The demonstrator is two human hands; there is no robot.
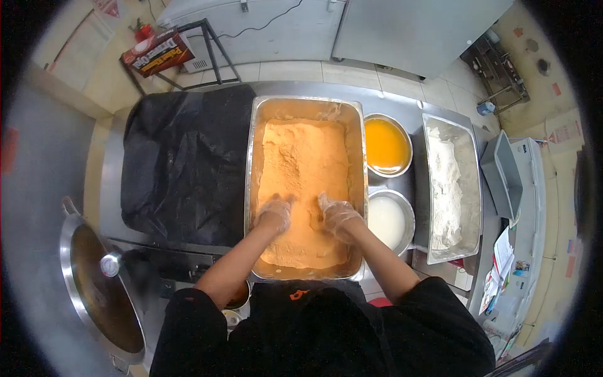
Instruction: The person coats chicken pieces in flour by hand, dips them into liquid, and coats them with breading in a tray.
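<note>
A deep steel pan [253, 132] in front of me holds a thick bed of orange powder [304, 151], which is heaped and uneven. Both my hands are in the powder and wear clear plastic gloves. My left hand [274, 212] is near the pan's left wall, its fingers mostly sunk in the powder. Toward the right wall, my right hand [339, 217] presses in with the thumb side up and the other fingers hidden. Whether either hand grips any powder cannot be made out.
Right of the pan stand a bowl of orange liquid [386, 144], a bowl of white liquid [385, 221] and a long pan of white flour [445, 188]. Black plastic sheeting [185, 163] covers the left side. A large pot [103, 295] with dark liquid stands at lower left.
</note>
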